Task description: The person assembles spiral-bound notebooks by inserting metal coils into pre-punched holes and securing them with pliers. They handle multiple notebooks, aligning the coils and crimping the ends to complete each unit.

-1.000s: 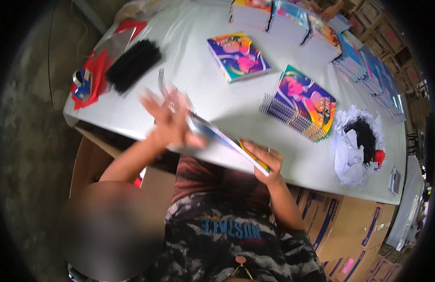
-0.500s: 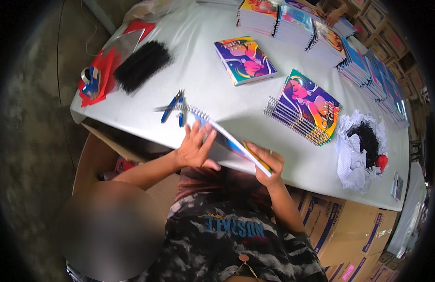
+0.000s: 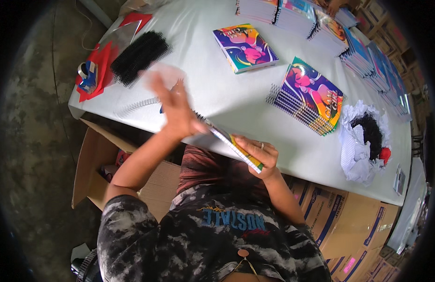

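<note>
Lifted off the notebook since half a second ago, left hand (image 3: 176, 109) now blurs open and empty mid-frame over the white worktop (image 3: 217, 89), right hand (image 3: 256, 151) pinching the tilted notebook (image 3: 229, 141) at centre, which could slip, being held by one corner.

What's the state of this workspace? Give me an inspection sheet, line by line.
Surface: white table, partly covered.
Job's things: notebook at the near edge; loose wire spiral; black coils.
Clutter: notebook stack; single notebook; tape dispenser; crumpled paper.
Hands: right hand grips the notebook; left hand open, blurred, above it.
Cables: nothing seen.
Surroundings: open cardboard box; stacked cartons.
</note>
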